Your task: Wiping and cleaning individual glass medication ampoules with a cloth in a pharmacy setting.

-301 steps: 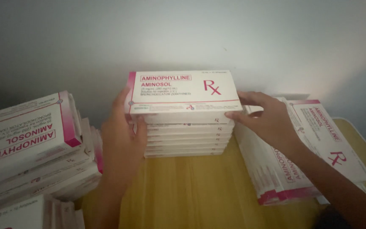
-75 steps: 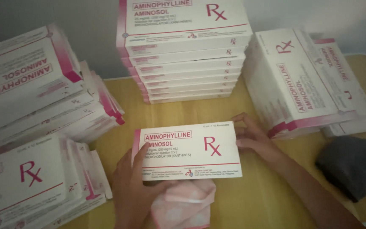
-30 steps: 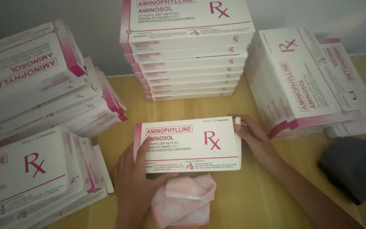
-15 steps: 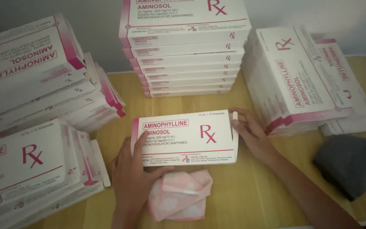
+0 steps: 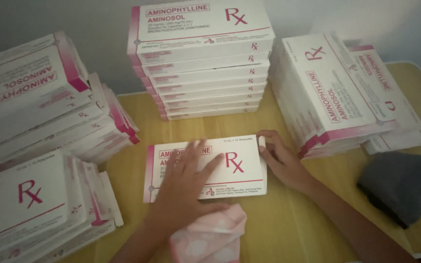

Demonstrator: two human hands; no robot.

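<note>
Left hand [image 5: 188,180] lies flat, fingers spread, on the white box [image 5: 242,168] mid-table [image 5: 278,229]; right hand [image 5: 278,158] grips the box's right end.

A flat white cardboard carton with pink edging [image 5: 242,168] lay on the yellow wooden table [image 5: 288,219]. The left hand [image 5: 186,182] rested flat on its top, blurred; the right hand [image 5: 278,160] gripped its right end.
</note>
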